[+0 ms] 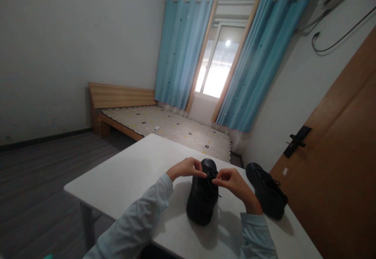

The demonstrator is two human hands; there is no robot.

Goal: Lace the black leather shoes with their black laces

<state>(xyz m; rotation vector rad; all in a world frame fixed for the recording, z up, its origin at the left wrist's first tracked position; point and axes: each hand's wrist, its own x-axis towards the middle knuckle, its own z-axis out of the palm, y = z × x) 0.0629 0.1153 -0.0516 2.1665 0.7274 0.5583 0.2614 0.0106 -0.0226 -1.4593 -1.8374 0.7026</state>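
A black lace-up shoe (202,204) stands upright on the white table (126,176), its heel towards me and its toe pointing away. My left hand (188,168) comes in from the left, with thumb and fingers pinched on the black shoelace (209,174) over the shoe's tongue. From the right, my right hand (232,181) pinches the lace too, close to the left fingertips. The lace is dark against the shoe, so its loops are hard to make out. A second black shoe (266,190) rests near the table's right edge, beyond my right wrist.
Behind the table is a wooden bed (123,95) with a patterned mattress (176,127) and a white remote (156,129) on it. Blue curtains (185,51) flank a window (220,59). A brown door (337,165) stands close by on the right.
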